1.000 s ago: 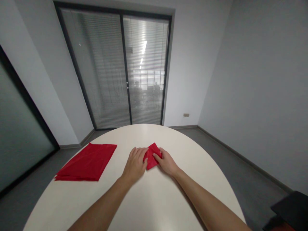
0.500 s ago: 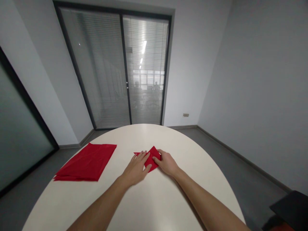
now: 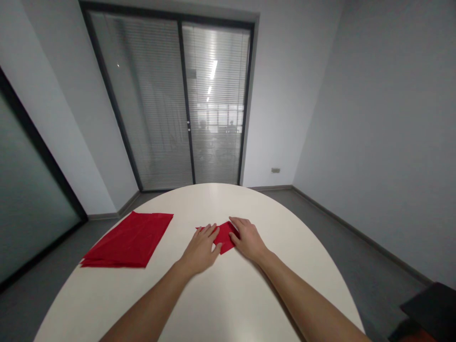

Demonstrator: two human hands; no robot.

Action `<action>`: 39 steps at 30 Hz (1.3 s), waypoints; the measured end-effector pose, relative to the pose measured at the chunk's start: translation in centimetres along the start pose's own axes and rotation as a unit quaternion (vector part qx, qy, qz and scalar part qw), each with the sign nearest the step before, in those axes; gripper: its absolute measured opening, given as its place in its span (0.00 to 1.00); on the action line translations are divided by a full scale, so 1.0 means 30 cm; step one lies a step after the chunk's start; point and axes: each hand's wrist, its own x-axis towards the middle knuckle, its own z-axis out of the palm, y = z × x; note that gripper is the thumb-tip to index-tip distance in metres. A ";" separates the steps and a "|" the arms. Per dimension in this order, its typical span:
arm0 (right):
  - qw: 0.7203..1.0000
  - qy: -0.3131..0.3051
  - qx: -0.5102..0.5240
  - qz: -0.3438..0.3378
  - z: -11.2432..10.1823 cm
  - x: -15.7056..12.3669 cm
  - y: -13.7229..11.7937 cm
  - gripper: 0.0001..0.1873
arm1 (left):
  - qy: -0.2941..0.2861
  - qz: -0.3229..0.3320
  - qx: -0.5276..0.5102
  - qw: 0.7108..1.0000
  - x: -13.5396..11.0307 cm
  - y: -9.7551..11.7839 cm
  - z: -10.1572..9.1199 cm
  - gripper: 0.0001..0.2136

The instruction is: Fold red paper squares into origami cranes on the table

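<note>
A small folded red sheet (image 3: 224, 237), thin like paper or cloth, lies on the white table (image 3: 213, 202) between my hands. My left hand (image 3: 200, 248) rests flat across its left part, fingers stretched out and thumb apart. A thin red tip pokes out beyond those fingertips. At the sheet's right side, my right hand (image 3: 250, 240) curls over the edge. Its index finger is at the upper corner and its thumb lies lower on the red surface; the right end of the sheet is hidden under it.
On the table's left side lies a larger stack of red sheets (image 3: 130, 242) with uneven edges. The table's rounded far edge faces a glass door with blinds (image 3: 213, 142). A dark object (image 3: 432, 308) stands low at the right.
The upper corner of the small red sheet no longer stands up as a point; its top looks flatter. My right fingers have shifted slightly up and left over it. My left hand barely moved.
</note>
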 end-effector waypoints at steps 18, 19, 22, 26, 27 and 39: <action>0.987 -0.089 0.043 -0.124 -0.028 -0.011 -0.055 0.26 | 0.051 -0.015 -0.003 0.999 0.003 -0.012 -0.006 0.21; 0.988 -0.087 0.043 -0.124 -0.030 -0.012 -0.057 0.25 | 0.055 -0.006 -0.014 0.998 0.003 -0.012 -0.007 0.22; 0.986 -0.087 0.046 -0.133 -0.038 -0.012 -0.061 0.20 | 0.055 0.031 -0.045 0.997 0.001 -0.006 -0.015 0.23; 0.988 -0.080 0.054 -0.124 -0.049 -0.011 -0.066 0.15 | 0.057 0.045 -0.076 0.994 0.002 0.007 -0.029 0.20; 0.988 -0.078 0.056 -0.119 -0.050 -0.012 -0.066 0.15 | 0.062 0.046 -0.079 0.994 0.002 0.009 -0.031 0.19; 0.990 -0.077 0.055 -0.100 -0.045 -0.013 -0.066 0.12 | 0.067 0.014 -0.084 0.994 -0.008 0.016 -0.046 0.18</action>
